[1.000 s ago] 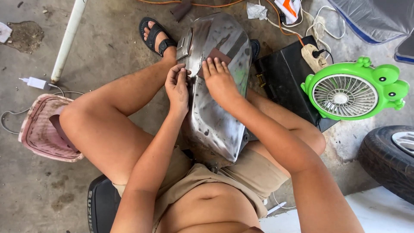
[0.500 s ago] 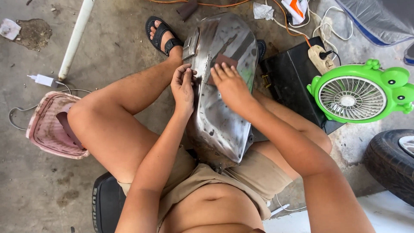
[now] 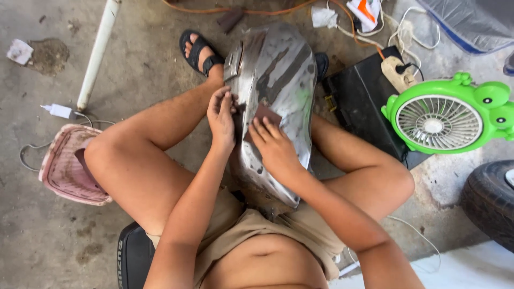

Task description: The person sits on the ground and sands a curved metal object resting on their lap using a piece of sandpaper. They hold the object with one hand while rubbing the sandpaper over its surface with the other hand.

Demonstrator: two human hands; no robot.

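Right hand [image 3: 276, 147] flat, fingers pressing sandpaper [image 3: 266, 114] on metal tank [image 3: 278, 80]; left hand [image 3: 222, 115] pinching tank's left edge. Best keep pressure even.

We cannot see the lower end of the bare metal shell [image 3: 278, 80], which sinks behind our shorts at centre frame. Our right hand [image 3: 276, 147] covers most of the brown abrasive sheet [image 3: 265, 113]. The tyre [image 3: 490, 200] is cut off at the right edge, the grey tarp [image 3: 471, 21] at the upper right corner, and the white pipe [image 3: 99, 51] at the top.
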